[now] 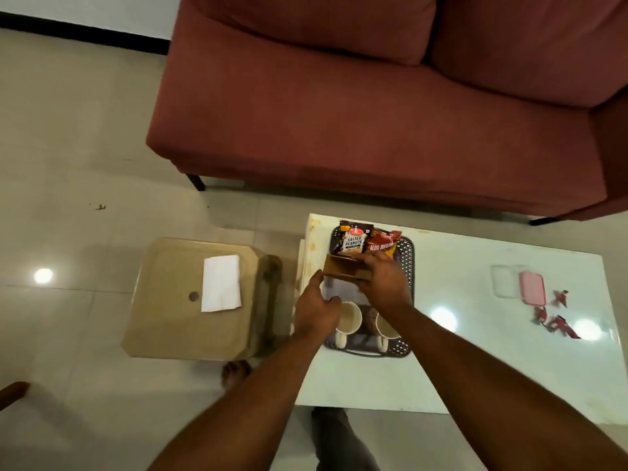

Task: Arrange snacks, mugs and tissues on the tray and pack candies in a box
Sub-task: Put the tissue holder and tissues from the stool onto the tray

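Note:
A dark perforated tray lies on the white table. At its far end stand a salted peanuts packet and a red snack packet. Two white mugs stand at its near end. My right hand holds a brown wooden holder over the middle of the tray. My left hand touches the holder's left end, fingers loosely curled. A pink box and red candies lie on the table's right side. White tissues rest on the stool.
A beige plastic stool stands left of the table. A clear lid lies beside the pink box. A red sofa sits beyond the table. My foot and trouser leg are on the tiled floor below.

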